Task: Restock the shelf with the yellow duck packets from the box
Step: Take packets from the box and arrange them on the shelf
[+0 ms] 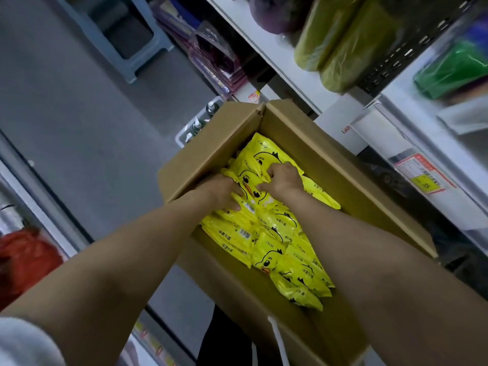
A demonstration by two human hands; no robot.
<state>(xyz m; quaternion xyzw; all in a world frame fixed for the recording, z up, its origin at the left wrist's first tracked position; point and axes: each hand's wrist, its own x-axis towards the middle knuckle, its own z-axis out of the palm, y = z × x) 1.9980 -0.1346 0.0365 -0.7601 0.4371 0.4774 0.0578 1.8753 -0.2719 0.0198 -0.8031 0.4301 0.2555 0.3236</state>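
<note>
Both arms are down in the open cardboard box [340,165]. The left hand [223,190] curls over the top of the pile, thumb tucked under a packet's edge, and the right hand [282,179] digs in just beside it, fingers bunched into the wrapper. Both are grasping the yellow duck packets [277,233], which lie heaped inside the box, none lifted out. The box sits just in front of the white shelf [412,120]; a red-and-yellow price tag [423,178] shows on its edge, olive-green rolls [332,40] lie on a higher tier, and a grey stool [118,35] stands on the floor beyond.
</note>
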